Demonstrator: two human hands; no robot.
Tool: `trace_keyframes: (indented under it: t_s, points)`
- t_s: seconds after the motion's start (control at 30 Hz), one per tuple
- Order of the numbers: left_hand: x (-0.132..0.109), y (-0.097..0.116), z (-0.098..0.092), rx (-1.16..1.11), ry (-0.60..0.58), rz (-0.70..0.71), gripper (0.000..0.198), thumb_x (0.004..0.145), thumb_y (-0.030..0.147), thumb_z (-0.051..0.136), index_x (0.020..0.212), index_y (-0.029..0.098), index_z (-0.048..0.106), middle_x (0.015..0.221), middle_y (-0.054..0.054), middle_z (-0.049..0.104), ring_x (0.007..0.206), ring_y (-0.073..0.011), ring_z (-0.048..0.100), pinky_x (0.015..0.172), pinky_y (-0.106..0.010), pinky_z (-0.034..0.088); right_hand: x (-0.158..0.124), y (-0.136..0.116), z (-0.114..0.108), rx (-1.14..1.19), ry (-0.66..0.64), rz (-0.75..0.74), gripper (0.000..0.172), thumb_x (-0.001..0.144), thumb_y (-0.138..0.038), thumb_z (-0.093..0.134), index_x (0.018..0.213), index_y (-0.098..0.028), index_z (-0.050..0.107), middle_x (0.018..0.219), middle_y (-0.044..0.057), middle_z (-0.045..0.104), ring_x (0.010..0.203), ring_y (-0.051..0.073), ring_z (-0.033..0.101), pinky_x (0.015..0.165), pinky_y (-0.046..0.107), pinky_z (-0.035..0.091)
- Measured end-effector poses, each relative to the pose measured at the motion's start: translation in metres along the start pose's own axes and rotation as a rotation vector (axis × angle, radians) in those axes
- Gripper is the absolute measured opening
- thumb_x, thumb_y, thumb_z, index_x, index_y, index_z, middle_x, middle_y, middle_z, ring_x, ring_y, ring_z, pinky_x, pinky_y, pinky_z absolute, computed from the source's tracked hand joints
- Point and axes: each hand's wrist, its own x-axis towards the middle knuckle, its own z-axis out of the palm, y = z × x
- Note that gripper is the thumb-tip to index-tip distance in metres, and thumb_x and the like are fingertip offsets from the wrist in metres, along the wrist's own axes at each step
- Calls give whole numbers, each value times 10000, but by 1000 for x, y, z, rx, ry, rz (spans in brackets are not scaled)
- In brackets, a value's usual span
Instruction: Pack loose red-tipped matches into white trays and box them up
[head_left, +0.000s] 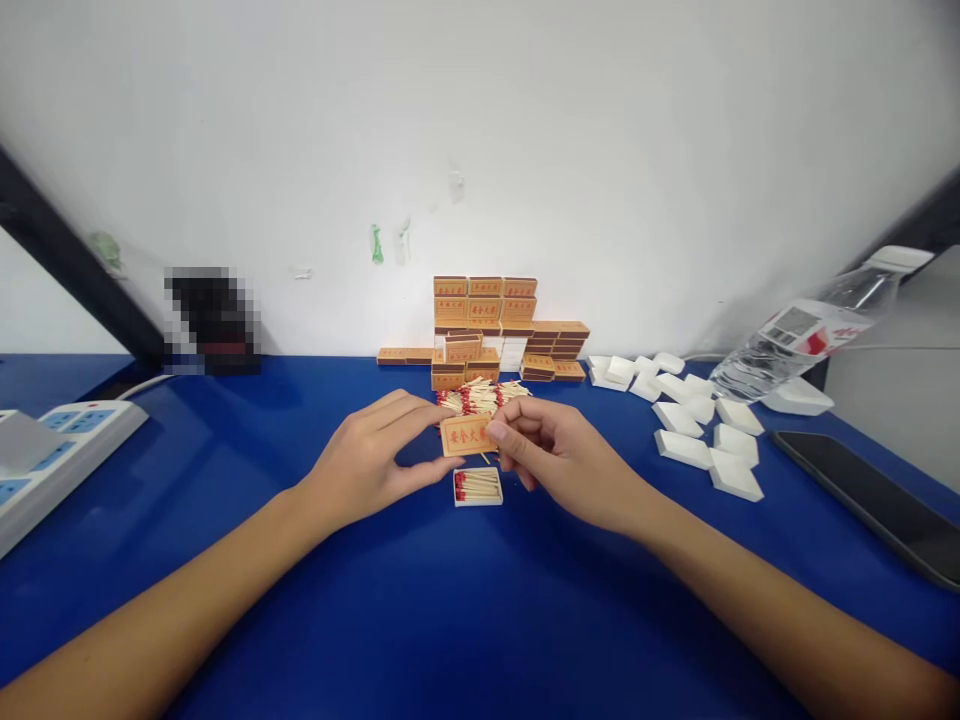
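Observation:
An orange matchbox cover (463, 436) with red lettering is held up between my two hands. My right hand (559, 450) pinches its right end between thumb and fingers. At its left end, the forefinger and thumb of my left hand (382, 447) grip the top and bottom edges. Just below lies a small white matchbox tray (478, 500) with red-tipped matches (480, 484) in it. Behind the cover is a heap of loose matches (480, 394), partly hidden by my hands.
Stacked matchboxes (486, 310) stand against the wall. Several white trays (682, 447) lie scattered at the right, beside a leaning plastic bottle (817, 325) and a black phone (877, 495). A white power strip (67, 440) sits at the left on the blue table (450, 620).

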Motion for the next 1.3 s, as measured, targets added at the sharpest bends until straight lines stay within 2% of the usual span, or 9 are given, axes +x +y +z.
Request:
trace_keyframes:
  t_s: [0.1, 0.2, 0.3, 0.37, 0.47, 0.6, 0.77, 1.03, 1.3]
  points:
    - [3, -3, -5, -47, -4, -164, 290, 926, 345, 757, 1167, 186, 731, 998, -61, 749, 853, -177, 661, 777, -324, 552, -1, -1, -8, -269, -41, -76, 346, 951, -556, 695, 1048, -232, 625, 875, 1, 639, 726, 153, 562, 661, 307, 462]
    - [5, -8, -9, -135, -101, -301, 272, 914, 385, 755, 1118, 205, 772, 911, -28, 721, 736, -137, 617, 698, -286, 526, -3, -1, -13, -530, -228, -91, 441, 814, -564, 839, 1060, -237, 675, 988, 24, 633, 829, 185, 560, 702, 321, 451]
    - [5, -13, -11, -221, -202, -377, 319, 911, 427, 747, 1142, 212, 790, 895, -28, 713, 703, -128, 604, 653, -264, 516, -4, 1, -15, -612, -292, -98, 335, 829, -468, 841, 1007, -226, 692, 1008, 30, 619, 859, 189, 558, 726, 323, 442]
    - [5, -17, -10, -266, -241, -410, 362, 914, 440, 737, 1195, 217, 787, 896, -34, 716, 703, -132, 609, 639, -256, 516, -2, 3, -16, -603, -284, -137, 256, 856, -406, 809, 979, -221, 683, 980, 29, 615, 848, 186, 557, 729, 322, 441]
    - [4, -23, -9, -307, -261, -441, 410, 914, 444, 735, 1260, 229, 770, 891, -32, 722, 699, -134, 614, 631, -249, 521, 3, 6, -24, -560, -246, -198, 228, 859, -389, 792, 960, -225, 669, 913, 17, 619, 806, 181, 553, 709, 319, 438]
    - [3, -28, -8, -339, -274, -465, 452, 911, 454, 739, 1298, 221, 753, 884, -30, 729, 708, -142, 632, 634, -250, 539, 8, 10, -38, -404, -206, -117, 310, 870, -457, 782, 1037, -232, 651, 801, -21, 612, 676, 149, 537, 610, 296, 425]
    - [1, -30, -7, -355, -301, -463, 478, 899, 460, 757, 1314, 222, 745, 920, -35, 749, 722, -147, 639, 664, -268, 556, 12, 15, -41, -241, -169, -71, 375, 853, -479, 799, 1075, -212, 658, 856, -4, 652, 731, 142, 595, 603, 274, 446]
    - [4, -28, -9, -434, -323, -479, 495, 886, 429, 778, 1323, 202, 738, 976, -57, 772, 762, -158, 656, 688, -286, 572, 13, 18, -39, -193, -126, -85, 402, 848, -436, 815, 1133, -191, 670, 835, -10, 634, 736, 132, 605, 602, 258, 461]
    - [3, -28, -7, -539, -308, -538, 521, 833, 398, 831, 1299, 180, 749, 885, -51, 754, 766, -165, 665, 713, -314, 588, 13, 16, -44, -182, -135, -83, 403, 848, -423, 819, 1164, -207, 695, 853, 0, 654, 745, 136, 604, 600, 260, 451]
